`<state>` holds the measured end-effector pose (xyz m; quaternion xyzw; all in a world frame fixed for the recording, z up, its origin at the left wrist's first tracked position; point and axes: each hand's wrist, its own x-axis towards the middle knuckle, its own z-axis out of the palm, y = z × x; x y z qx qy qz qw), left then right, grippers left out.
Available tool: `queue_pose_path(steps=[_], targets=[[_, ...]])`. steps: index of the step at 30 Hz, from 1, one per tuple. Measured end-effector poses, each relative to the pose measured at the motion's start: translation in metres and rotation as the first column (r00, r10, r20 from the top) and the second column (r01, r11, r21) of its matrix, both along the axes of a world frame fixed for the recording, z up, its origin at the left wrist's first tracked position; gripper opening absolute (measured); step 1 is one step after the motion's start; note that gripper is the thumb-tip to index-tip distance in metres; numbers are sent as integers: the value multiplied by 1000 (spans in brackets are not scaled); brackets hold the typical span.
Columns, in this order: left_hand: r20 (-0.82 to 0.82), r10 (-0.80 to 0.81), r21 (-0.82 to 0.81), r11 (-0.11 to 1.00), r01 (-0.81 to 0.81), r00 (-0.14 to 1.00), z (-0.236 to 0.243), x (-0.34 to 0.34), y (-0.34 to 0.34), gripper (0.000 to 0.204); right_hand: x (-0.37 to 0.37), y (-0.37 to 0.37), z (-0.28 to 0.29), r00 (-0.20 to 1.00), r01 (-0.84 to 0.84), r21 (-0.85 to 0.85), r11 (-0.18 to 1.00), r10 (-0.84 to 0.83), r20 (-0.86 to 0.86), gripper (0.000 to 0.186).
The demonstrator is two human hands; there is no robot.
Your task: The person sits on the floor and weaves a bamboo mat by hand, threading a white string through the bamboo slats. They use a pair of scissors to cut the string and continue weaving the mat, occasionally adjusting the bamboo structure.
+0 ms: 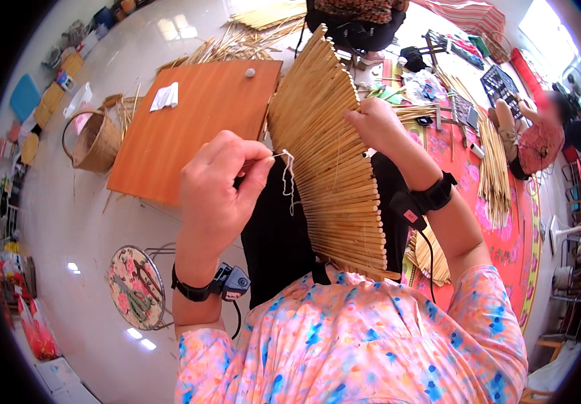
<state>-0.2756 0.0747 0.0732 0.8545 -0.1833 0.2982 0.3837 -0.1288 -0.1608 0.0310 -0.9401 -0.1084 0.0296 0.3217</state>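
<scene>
A fan-shaped panel of many straw-coloured stalks (pixel 327 161), laid side by side, stands across my lap with its narrow end toward my body. My right hand (pixel 388 128) grips its right edge near the upper part, fingers closed and partly hidden behind it. To the left of the panel, my left hand (pixel 216 182) pinches a thin needle between thumb and fingertips. White thread (pixel 289 172) hangs from the needle in a loose loop in front of the stalks. Whether the thread joins the panel cannot be made out.
An orange-brown table (pixel 192 128) at the left bears a white tissue and a small round knob-like piece. A wicker basket (pixel 96 141) stands beyond it. Scissors (pixel 139 303) lie on a round flowered stool (pixel 120 273). Two people sit nearby, amid bundles of stalks (pixel 494 172).
</scene>
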Motion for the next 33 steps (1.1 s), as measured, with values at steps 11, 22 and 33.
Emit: queue_pose_path(steps=[11,22,33], targets=[[-120,-8,19,1000,10,993,-27,61,9,7,44,23,-43,978,22,33,999,-14,-209,49],[-123,-48,107,992,61,991,-17,82,17,9,-20,63,16,860,-483,348,803,361,360,25],[-70,-424,-674,688,271,903,-23,89,6,17,-14,55,27,893,-207,849,486,448,-39,15]])
